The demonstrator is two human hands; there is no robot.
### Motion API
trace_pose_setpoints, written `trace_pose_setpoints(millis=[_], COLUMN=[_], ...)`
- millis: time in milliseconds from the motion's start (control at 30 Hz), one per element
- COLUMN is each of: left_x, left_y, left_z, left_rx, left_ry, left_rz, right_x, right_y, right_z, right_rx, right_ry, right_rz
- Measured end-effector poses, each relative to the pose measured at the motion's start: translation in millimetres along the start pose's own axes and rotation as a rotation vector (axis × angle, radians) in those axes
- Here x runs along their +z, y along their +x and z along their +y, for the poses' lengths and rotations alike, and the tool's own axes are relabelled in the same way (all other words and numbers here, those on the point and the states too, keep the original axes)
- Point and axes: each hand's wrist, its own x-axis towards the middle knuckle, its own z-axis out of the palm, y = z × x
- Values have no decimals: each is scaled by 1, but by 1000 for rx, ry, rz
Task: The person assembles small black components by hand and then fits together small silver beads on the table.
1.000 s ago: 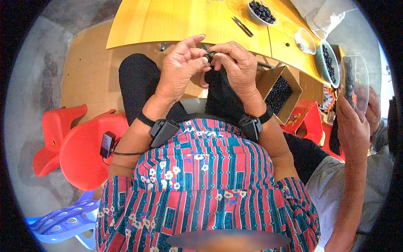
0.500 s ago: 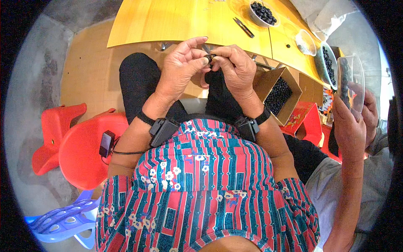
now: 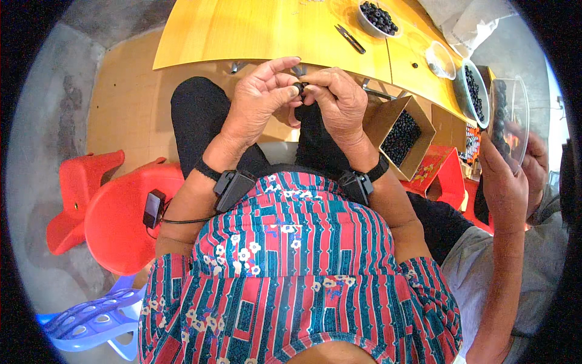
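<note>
In front of my lap, my left hand (image 3: 253, 104) and my right hand (image 3: 339, 104) meet at a small black round piece (image 3: 299, 88). My left thumb and fingers pinch it from one side, with the left index finger stretched out above. The right thumb and fingertips press together against its other side and partly cover it. Exactly what kind of part it is, I cannot make out. Beyond my hands, black-handled snips (image 3: 350, 39) lie on the yellow table (image 3: 242, 30). A clear bowl (image 3: 379, 21) there holds similar black pieces.
An open cardboard box (image 3: 418, 136) of small black pieces stands right of my knees. Right along the table are a clear tub (image 3: 441, 62) and a bowl of black pieces (image 3: 474, 91). A co-worker's hands (image 3: 506, 176) hold a clear container. Red chairs (image 3: 121, 212) stand left.
My hands stay together on the black piece, with slight finger movement and a small turn of the piece. The co-worker's clear container has tilted slightly.
</note>
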Motion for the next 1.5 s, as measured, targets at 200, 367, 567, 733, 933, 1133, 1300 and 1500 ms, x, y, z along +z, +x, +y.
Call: trace_pose_setpoints(millis=[200, 367, 567, 733, 933, 1133, 1300, 1500], left_x=[5, 11, 9, 13, 14, 13, 17, 15], left_y=[1, -1, -1, -3, -4, -2, -4, -4], left_z=[1, 7, 5, 3, 2, -3, -1, -3], left_rx=[70, 140, 199, 194, 233, 323, 309, 334], left_ry=[29, 46, 135, 151, 187, 200, 203, 221], left_rz=[39, 24, 15, 41, 40, 18, 56, 44], right_x=[-6, -3, -4, -6, -7, -4, -1, -1], right_y=[1, -3, -4, 2, 1, 2, 2, -1], right_z=[3, 11, 14, 5, 7, 0, -2, -2], right_rx=[253, 546, 735, 779, 793, 797, 787, 820], right_ry=[306, 817, 1171, 1197, 1222, 1242, 1180, 1227], right_rz=[-89, -56, -119, -204, -242, -171, -130, -119])
